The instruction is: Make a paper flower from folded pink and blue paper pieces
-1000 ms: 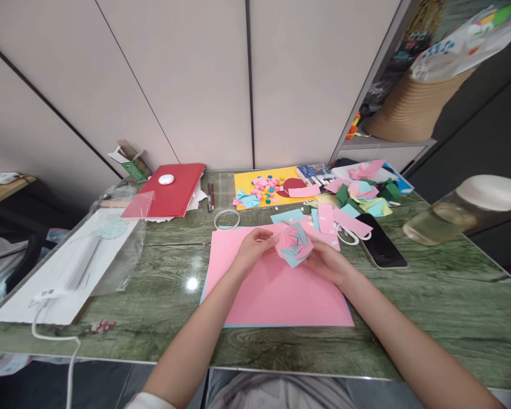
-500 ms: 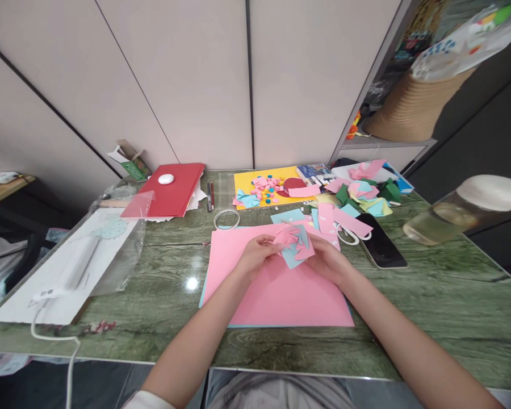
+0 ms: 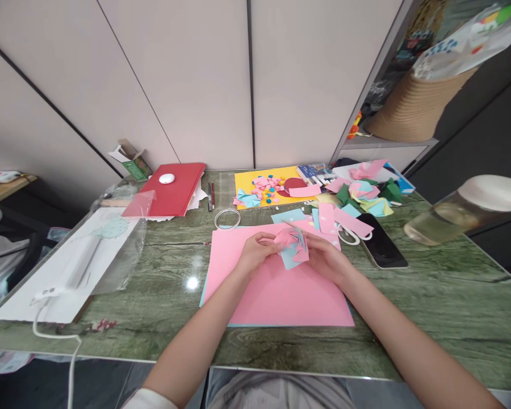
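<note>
Between my hands is a folded paper flower (image 3: 292, 250) in pink and light blue, raised over a large pink paper sheet (image 3: 276, 301). My left hand (image 3: 258, 250) pinches its left edge, thumb on the near side. From the right, my right hand (image 3: 323, 255) is closed around the other edge, its fingertips partly behind the paper. A light-blue sheet shows as a thin rim under the pink one. Just beyond the flower lie pink paper strips (image 3: 352, 221) and a blue piece (image 3: 288, 216).
White-handled scissors (image 3: 349, 234) and a phone (image 3: 383, 241) lie to the right, near a lidded bottle (image 3: 445, 221). Small paper bits rest on a yellow sheet (image 3: 243, 183) at the back. At left are a red folder (image 3: 170, 193) and a white corded device (image 3: 74, 270).
The flower has turned slightly in my hands, and its right side is now folded in more. My right hand's fingers have shifted a little along its edge.
</note>
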### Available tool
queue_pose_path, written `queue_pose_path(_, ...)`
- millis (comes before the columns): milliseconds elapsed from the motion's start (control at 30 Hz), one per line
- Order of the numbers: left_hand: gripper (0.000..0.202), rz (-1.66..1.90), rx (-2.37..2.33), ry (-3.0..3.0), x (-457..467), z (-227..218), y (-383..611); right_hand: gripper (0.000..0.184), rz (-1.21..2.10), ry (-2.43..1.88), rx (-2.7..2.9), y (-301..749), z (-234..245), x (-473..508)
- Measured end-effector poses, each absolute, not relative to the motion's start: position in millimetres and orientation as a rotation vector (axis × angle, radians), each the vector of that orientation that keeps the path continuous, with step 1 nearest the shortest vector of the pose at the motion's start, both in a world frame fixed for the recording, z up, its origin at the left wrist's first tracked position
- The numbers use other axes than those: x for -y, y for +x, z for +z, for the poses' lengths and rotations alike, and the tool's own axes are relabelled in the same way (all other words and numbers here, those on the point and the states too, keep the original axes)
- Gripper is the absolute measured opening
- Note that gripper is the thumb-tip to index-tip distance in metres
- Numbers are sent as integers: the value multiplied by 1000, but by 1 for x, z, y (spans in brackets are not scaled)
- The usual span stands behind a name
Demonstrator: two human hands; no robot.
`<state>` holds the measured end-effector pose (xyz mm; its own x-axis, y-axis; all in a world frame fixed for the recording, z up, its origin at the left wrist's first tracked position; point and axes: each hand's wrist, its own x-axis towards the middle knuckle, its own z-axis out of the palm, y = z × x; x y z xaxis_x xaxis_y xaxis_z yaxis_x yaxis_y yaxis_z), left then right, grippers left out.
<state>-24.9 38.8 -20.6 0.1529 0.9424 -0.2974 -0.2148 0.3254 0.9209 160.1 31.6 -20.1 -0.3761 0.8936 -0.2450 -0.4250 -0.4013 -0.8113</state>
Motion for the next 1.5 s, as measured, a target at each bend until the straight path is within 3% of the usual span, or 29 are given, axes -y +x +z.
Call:
queue_pose_path(400, 40, 962, -1074, 874, -36, -19, -25, 22, 1872, -927, 872, 161, -25, -33)
queue_pose_path(667, 43, 942, -1054, 880, -36, -19, -24, 22, 1886, -910, 878, 160, -26, -32)
queue_pose_path(900, 40, 977, -1124, 900, -35, -15, -25, 28, 1887, -929, 859, 160, -20, -31)
queue_pose_path(1300, 37, 987, -1083, 989, -38, -18, -26, 60, 1844, -893, 1050, 155, 3, -19)
queue_pose_path(1500, 27, 972, -1219, 1140, -34, -5, -27, 62, 1839, -952, 1074, 157, -2, -20)
